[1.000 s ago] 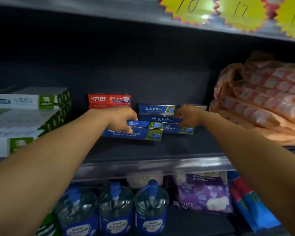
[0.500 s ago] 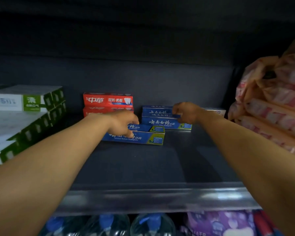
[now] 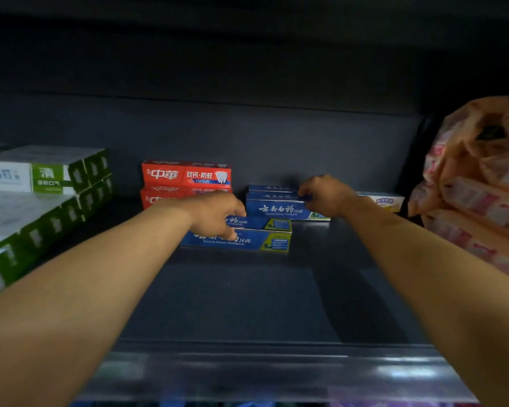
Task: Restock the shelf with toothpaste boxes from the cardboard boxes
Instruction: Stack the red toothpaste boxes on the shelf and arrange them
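Two long blue cardboard toothpaste boxes with yellow-green ends (image 3: 249,234) lay stacked lengthwise at mid-depth on the dark grey metal shelf (image 3: 247,304). The left hand (image 3: 218,214) rested over their left part, fingers curled down across the top box and onto the front face of the lower one. Just behind and to the right stood a second stack of matching blue toothpaste boxes (image 3: 276,205) near the back wall. The right hand (image 3: 323,193) gripped the right part of that stack, fingers bent over the upper boxes; how many it held could not be told. Beside the right wrist lay a pale box with a yellow end (image 3: 387,201), partly hidden by the arm. Two red toothpaste boxes with white lettering (image 3: 185,177) sat stacked at the rear left, the lower one partly covered by the left hand. Further left were white-and-green boxes (image 3: 36,195) in stepped piles. At far right, orange-and-pink plastic-wrapped packs (image 3: 476,198) crowded the shelf end.
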Available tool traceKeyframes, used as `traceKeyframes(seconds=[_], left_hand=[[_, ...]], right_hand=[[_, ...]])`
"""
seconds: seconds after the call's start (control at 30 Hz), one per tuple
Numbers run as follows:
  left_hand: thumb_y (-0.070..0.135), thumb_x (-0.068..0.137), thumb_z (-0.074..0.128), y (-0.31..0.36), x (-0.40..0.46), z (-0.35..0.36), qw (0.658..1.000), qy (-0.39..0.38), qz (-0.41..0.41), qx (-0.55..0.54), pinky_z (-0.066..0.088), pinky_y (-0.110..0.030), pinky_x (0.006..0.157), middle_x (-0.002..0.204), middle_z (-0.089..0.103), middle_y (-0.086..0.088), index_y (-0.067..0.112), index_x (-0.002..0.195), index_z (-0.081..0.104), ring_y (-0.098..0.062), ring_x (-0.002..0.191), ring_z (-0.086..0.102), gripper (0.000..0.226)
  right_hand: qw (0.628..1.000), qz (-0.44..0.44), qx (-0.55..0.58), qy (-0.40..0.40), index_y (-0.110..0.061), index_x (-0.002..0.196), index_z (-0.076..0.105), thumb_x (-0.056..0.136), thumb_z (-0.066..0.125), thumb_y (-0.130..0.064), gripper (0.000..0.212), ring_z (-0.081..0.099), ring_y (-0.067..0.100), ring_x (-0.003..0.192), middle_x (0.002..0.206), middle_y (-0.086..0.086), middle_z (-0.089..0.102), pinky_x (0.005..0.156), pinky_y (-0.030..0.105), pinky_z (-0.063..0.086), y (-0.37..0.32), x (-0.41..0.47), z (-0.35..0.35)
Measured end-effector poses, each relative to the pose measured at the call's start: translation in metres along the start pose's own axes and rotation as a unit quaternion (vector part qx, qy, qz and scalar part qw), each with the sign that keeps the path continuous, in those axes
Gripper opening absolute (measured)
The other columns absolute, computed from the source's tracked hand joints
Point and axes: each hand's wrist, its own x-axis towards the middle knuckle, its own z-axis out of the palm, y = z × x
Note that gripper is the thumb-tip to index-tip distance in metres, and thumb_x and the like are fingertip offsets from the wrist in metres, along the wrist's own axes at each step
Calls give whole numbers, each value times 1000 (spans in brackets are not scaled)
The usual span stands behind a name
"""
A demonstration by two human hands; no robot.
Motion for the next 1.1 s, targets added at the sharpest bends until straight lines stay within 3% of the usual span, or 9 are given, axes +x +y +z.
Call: traceKeyframes(seconds=[0.13,0.47,0.57,0.67,0.83,1.1], left_hand=[[25,88,69,4,2,0,1000,0,-1,-6,38,-39,110,143,49,-1,17,141,45,-20,130,47,59],[24,87,70,9,13,2,1000,5,4,0,39,-39,109,142,49,-1,16,140,46,-20,129,47,59],[25,87,70,22,18,1,1000,4,7,14,39,-38,108,142,49,-2,15,140,46,-21,129,48,59],[24,88,69,39,24,2,1000,10,11,18,38,-36,109,145,47,-2,15,141,44,-21,131,46,60],[24,89,67,58,43,15,999,22,4,26,37,-35,110,147,43,-6,14,144,41,-23,133,44,62],[23,90,65,77,75,25,996,80,-9,48,39,-38,107,141,48,-12,11,139,49,-30,130,45,53]], right_hand=[[1000,1,-16,0,-20,116,64,83,65,-16,34,56,27,106,120,8,59,83,32,45,-2,5,0],[999,3,-37,-9,-19,127,58,86,63,-18,41,53,29,116,129,9,56,91,36,46,-2,1,-8],[999,2,-44,-16,-21,117,63,85,61,-17,32,56,31,113,125,10,59,91,37,48,10,-17,-21],[998,22,-51,-28,-23,85,65,84,57,-16,11,59,33,104,113,14,63,84,34,48,22,-42,-35],[997,50,-42,-28,-14,100,69,88,49,-16,24,59,35,106,115,16,63,87,36,48,33,-74,-46],[997,42,-38,-45,-18,95,70,87,54,-17,18,60,34,104,112,12,65,87,39,51,48,-89,-45]])
